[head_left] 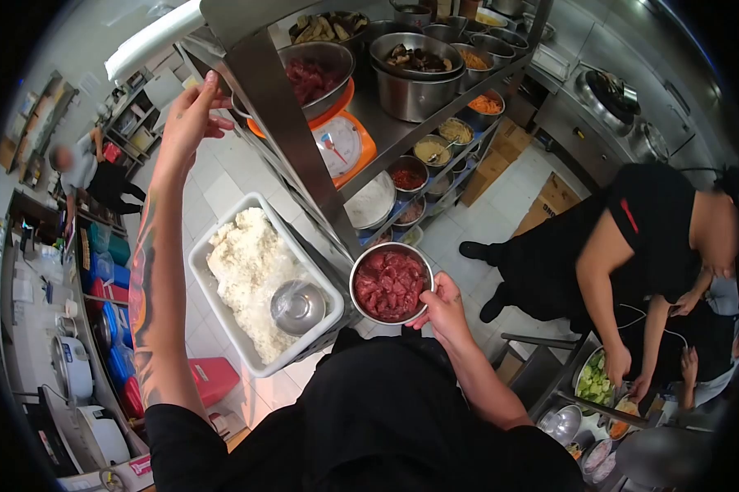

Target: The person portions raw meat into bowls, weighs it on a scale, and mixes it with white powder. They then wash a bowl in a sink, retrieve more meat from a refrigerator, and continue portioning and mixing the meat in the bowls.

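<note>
My right hand grips the rim of a round metal bowl, its thumb over the edge. Raw red meat pieces fill that bowl. My left arm reaches up and forward, and my left hand is raised beside the shelf post with its fingers apart, holding nothing visible. Close to it, on the metal shelf, a larger bowl of red meat rests on an orange scale. Below, between my arms, is a pale tub of cooked white rice, with a small metal bowl lying on the rice.
The steel shelf rack carries several pots and bowls of food. At right a person in black works over a bowl of green vegetables. Another person stands far left. Rice cookers line the left counter.
</note>
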Demonstrator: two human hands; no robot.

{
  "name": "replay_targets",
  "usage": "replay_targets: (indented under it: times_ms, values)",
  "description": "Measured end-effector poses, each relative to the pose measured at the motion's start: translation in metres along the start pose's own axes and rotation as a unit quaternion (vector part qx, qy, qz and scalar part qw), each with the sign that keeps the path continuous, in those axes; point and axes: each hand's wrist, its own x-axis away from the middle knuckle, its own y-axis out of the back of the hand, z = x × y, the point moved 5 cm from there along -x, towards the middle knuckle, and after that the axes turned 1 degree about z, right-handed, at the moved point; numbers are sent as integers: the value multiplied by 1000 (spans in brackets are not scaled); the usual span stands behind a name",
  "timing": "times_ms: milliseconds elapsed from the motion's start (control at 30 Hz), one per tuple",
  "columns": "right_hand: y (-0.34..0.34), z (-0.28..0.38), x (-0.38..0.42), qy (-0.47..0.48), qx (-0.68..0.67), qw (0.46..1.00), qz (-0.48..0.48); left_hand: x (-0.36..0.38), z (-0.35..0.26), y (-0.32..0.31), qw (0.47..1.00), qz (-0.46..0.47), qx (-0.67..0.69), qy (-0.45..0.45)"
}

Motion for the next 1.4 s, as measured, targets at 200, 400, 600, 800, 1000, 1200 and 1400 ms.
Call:
replay_targets:
  times_ms: [200,400,600,800,1000,1200,1400]
  values:
    - [-5,6,-5,-9,15,1000,14,7,18,14,1000,-9,14,-11]
    - [11,6,-17,-33,10,999,19,5,8,-20,996,72,47,34]
    - [29,-9,-27,-90,92,991,39,7,-2,-17,978,150,146,19]
    - [60,-81,-63,-188,92,977,34,42,27,51,988,43,150,19]
    - [111,-150,-148,-66,69,986,-138,140,103,139,985,-91,134,62]
    - [104,-187,-256,-37,-17,992,-116,292,205,160,947,-247,103,177]
    - [51,-201,-331,-50,7,998,-27,464,309,134,876,-365,129,289]
